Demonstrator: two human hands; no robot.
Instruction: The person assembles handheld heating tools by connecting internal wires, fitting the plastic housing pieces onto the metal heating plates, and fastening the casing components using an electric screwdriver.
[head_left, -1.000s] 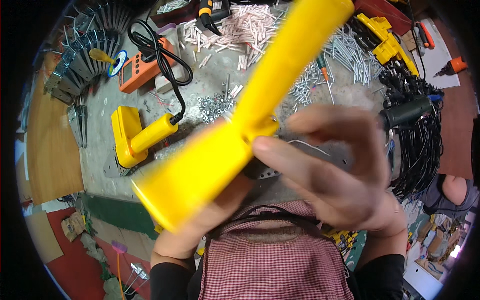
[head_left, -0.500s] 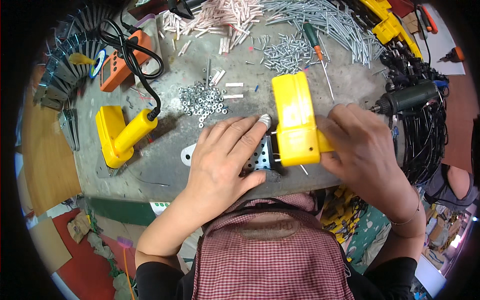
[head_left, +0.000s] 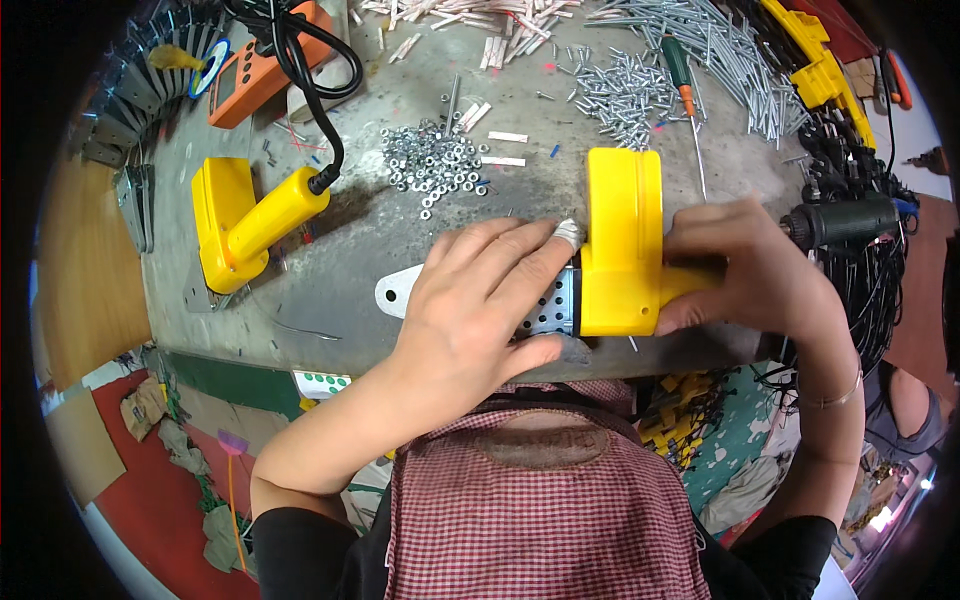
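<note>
My left hand (head_left: 490, 285) lies over a silver perforated metal bracket (head_left: 552, 312), fingers and thumb closed about it and a white wrap on one fingertip. The bracket's rounded tab with a hole (head_left: 391, 294) sticks out to the left of the hand. Against its right end stands a yellow plastic housing (head_left: 622, 240). My right hand (head_left: 745, 265), slightly blurred, is wrapped round the housing's yellow handle. Most of the handle and part of the bracket are hidden beneath the hands.
Another yellow housing with a black cord (head_left: 228, 225) stands at left, near an orange meter (head_left: 262, 70). Loose nuts (head_left: 435, 160), screws (head_left: 630, 95) and a green-handled screwdriver (head_left: 678, 70) lie beyond my hands. A dark power screwdriver (head_left: 845, 220) and black cables are at right.
The yellow housing has come up against the bracket; the gap with pins between them has closed. My right hand has shifted along with the handle. The whole view has also shifted.
</note>
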